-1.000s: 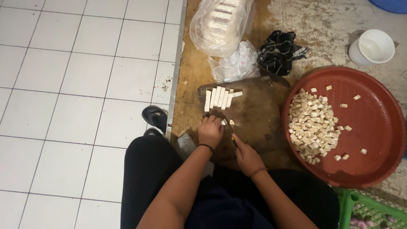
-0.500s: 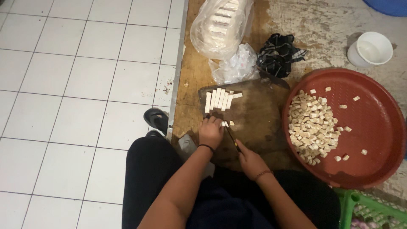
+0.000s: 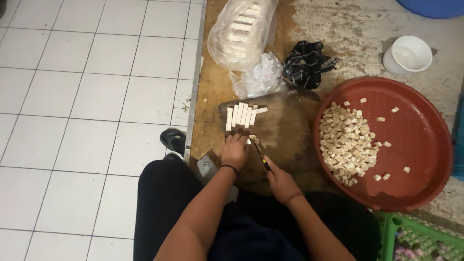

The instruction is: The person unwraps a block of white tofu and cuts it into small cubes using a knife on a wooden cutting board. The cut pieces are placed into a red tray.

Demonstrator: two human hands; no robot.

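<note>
A dark cutting board [image 3: 285, 130] lies on a worn wooden plank beside a white tiled floor [image 3: 92, 96]. On the board's near edge, the left hand [image 3: 235, 151] presses down on pale strips, fingers curled over them. Just right of it, the right hand [image 3: 280, 181] is clamped on a knife [image 3: 260, 154]. More pale strips [image 3: 241, 115] lie at the board's far edge. Right of the board sits a red tray [image 3: 415, 145] of cut cubes; beyond the board, clear plastic bags [image 3: 241, 34].

- We press our left hand [image 3: 235, 151] on pale strips on the cutting board [image 3: 285, 130].
- Our right hand [image 3: 280, 182] grips the knife [image 3: 259, 153].
- Red tray [image 3: 420, 140] holds cut cubes [image 3: 345, 142].
</note>
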